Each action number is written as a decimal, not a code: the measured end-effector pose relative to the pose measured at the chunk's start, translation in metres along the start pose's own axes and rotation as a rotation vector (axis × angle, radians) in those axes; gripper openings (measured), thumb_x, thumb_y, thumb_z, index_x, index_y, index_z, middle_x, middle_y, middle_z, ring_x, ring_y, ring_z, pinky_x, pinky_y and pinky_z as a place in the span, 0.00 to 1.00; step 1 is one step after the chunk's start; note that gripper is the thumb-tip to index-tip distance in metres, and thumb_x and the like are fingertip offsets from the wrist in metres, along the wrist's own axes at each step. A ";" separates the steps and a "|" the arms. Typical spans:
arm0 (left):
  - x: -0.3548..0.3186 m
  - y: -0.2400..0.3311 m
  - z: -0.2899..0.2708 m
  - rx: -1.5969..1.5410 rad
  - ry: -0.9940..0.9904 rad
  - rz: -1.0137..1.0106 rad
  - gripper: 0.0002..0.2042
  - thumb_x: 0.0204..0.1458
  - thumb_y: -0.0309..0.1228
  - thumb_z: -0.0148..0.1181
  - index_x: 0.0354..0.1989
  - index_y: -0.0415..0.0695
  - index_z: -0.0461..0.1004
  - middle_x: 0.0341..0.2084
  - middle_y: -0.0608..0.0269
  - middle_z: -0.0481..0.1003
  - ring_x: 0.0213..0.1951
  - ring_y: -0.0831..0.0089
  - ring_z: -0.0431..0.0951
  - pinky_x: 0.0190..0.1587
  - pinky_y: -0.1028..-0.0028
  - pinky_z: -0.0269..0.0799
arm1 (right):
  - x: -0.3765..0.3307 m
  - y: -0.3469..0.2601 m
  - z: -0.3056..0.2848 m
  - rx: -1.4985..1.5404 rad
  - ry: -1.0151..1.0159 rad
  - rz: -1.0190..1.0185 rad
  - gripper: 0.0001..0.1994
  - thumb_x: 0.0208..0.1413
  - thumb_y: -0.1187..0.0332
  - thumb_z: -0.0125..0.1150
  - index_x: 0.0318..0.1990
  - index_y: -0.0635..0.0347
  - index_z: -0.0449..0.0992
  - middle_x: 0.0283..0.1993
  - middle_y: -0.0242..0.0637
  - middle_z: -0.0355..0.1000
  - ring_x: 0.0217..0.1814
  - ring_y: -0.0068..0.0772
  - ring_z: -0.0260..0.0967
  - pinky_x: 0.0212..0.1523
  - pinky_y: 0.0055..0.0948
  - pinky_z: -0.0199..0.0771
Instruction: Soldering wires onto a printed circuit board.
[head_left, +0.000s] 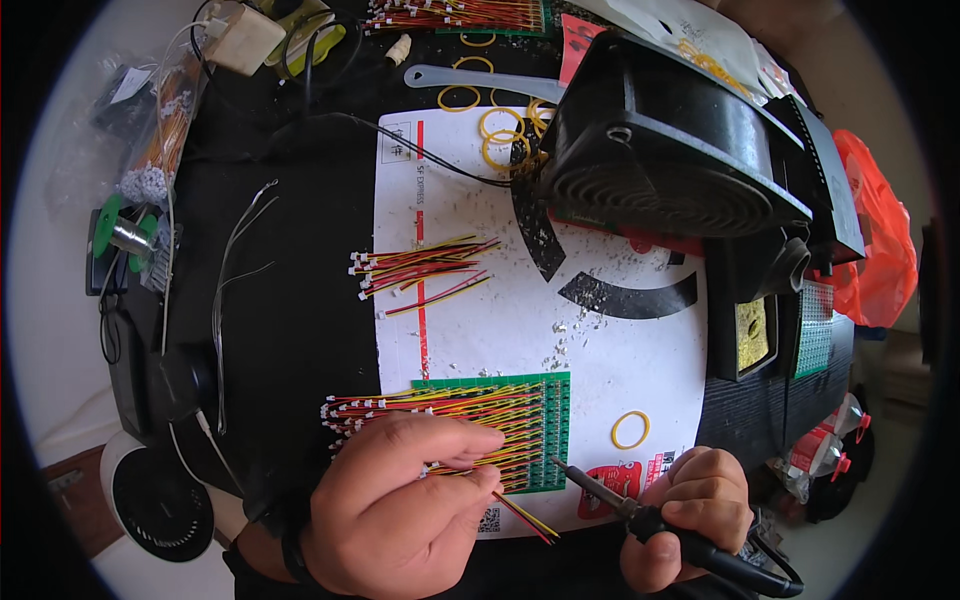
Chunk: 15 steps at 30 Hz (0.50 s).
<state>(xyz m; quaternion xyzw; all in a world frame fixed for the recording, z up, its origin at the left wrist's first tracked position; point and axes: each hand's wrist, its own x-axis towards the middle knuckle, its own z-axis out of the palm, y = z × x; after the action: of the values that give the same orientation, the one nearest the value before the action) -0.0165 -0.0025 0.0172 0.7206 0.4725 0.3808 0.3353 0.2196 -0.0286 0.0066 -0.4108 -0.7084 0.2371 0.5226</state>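
Observation:
A green circuit board panel (557, 420) lies on the white sheet (640, 390), with rows of red, black and yellow wires (490, 405) running left from it to small white connectors. Over the lower left of these rows is my left hand (410, 500), its thumb and fingers pinched on a wire lead (528, 517) whose loose ends stick out to the right. The fingers of my right hand (695, 515) wrap round a soldering iron (640, 518). Its tip points up and left, close to the board's lower right edge; whether it touches cannot be made out.
Farther up the sheet lies a pile of loose wire leads (425, 270). A black fan (670, 150) stands at the back right, near a yellow sponge in a holder (752, 335). One rubber band (630, 430) lies right of the board. A solder spool (125, 233) sits far left.

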 end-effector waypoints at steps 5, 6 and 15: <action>-0.003 0.006 0.010 0.115 -0.023 0.105 0.13 0.36 0.14 0.67 0.34 0.39 0.83 0.31 0.56 0.80 0.26 0.66 0.80 0.31 0.71 0.77 | 0.004 0.000 -0.002 -0.018 -0.024 -0.004 0.11 0.50 0.70 0.64 0.34 0.70 0.71 0.21 0.40 0.68 0.17 0.32 0.62 0.21 0.31 0.63; -0.005 0.006 0.012 0.112 -0.025 0.103 0.13 0.36 0.14 0.67 0.34 0.39 0.83 0.31 0.56 0.80 0.26 0.66 0.80 0.31 0.71 0.77 | 0.003 0.001 -0.001 -0.017 -0.014 -0.010 0.11 0.50 0.70 0.64 0.33 0.70 0.71 0.21 0.40 0.67 0.17 0.32 0.62 0.21 0.31 0.63; -0.010 0.011 0.012 0.259 -0.159 0.201 0.05 0.50 0.18 0.65 0.36 0.31 0.80 0.30 0.53 0.76 0.32 0.59 0.78 0.34 0.67 0.77 | 0.003 0.000 -0.001 -0.013 -0.013 -0.003 0.11 0.49 0.70 0.65 0.33 0.70 0.72 0.21 0.40 0.68 0.17 0.32 0.62 0.20 0.31 0.63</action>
<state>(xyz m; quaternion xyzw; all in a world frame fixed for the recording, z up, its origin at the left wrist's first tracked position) -0.0041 -0.0172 0.0181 0.8291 0.4152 0.2902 0.2365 0.2204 -0.0264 0.0082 -0.4116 -0.7139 0.2343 0.5158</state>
